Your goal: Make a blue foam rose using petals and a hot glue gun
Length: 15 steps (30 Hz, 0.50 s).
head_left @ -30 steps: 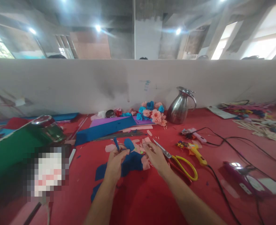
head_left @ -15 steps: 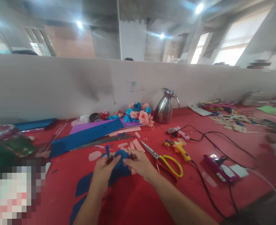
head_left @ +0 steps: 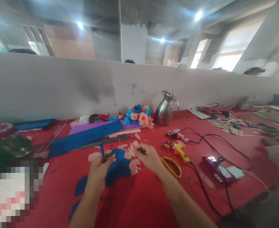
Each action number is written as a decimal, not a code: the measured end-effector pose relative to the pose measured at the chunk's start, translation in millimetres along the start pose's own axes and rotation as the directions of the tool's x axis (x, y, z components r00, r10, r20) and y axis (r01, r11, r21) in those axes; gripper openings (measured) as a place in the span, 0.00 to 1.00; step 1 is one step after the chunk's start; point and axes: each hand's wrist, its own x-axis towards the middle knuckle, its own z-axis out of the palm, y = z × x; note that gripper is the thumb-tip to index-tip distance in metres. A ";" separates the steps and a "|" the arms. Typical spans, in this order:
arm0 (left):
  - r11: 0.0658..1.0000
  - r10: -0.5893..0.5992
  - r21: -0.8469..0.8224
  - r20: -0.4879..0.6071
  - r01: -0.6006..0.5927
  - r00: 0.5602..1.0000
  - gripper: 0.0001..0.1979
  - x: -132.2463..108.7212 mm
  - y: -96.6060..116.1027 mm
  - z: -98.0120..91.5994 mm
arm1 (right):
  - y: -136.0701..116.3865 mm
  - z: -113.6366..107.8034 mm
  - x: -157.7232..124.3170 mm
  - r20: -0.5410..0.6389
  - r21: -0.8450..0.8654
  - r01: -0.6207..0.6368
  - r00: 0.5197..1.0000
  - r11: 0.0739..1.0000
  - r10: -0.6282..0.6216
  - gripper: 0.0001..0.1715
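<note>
A piece of blue crepe paper [head_left: 118, 153] is pinched between the thumb and fingers of my left hand [head_left: 102, 166]. From the same hand a narrow blue strip [head_left: 102, 149] sticks up. My right hand [head_left: 147, 155] is apart from it to the right, fingertips pressed together above pink paper scraps [head_left: 134, 167]; whatever they hold, if anything, is too small to make out. More blue paper [head_left: 120, 172] lies on the red table just below the hands. Beside my right wrist shows the yellow handle of the scissors [head_left: 177, 171], whose blades are hidden by that hand.
A yellow glue gun [head_left: 182, 154], a pink glue gun [head_left: 181, 135] and a purple power strip [head_left: 219, 171] lie at right among black cords. Behind stand a steel jug [head_left: 164, 110] and paper flowers [head_left: 139, 116]. A long blue sheet [head_left: 87, 138] and a jar [head_left: 9, 141] are leftward.
My right hand has let go of the blue paper and moved right and slightly up, now covering the scissor blades. My left hand still holds the blue paper, slightly farther left.
</note>
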 end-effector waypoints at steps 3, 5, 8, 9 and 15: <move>0.998 -0.043 -0.042 0.056 0.045 0.998 0.16 -3.5 4.8 -0.1 | 12.5 -45.5 -7.8 -0.080 -0.313 0.056 0.993 0.948 -0.085 0.11; 0.994 -0.074 -0.068 0.134 0.084 0.988 0.15 -6.5 8.1 -0.1 | 32.5 -83.1 -17.6 -0.238 -0.570 -0.064 0.967 0.819 -0.089 0.13; 0.982 -0.158 -0.052 0.275 0.179 0.948 0.15 -13.4 11.8 1.2 | 69.6 -133.2 -34.6 -0.512 -0.732 -0.481 0.855 0.482 0.076 0.19; 0.977 -0.201 -0.010 0.323 0.215 0.925 0.15 -16.4 12.0 2.6 | 80.6 -145.5 -39.2 -0.562 -0.717 -0.569 0.814 0.402 0.151 0.20; 0.915 -0.377 0.327 0.478 0.237 0.793 0.09 -33.6 -2.5 19.3 | 108.8 -176.5 -38.8 -0.402 -0.685 -0.481 0.876 0.547 0.267 0.12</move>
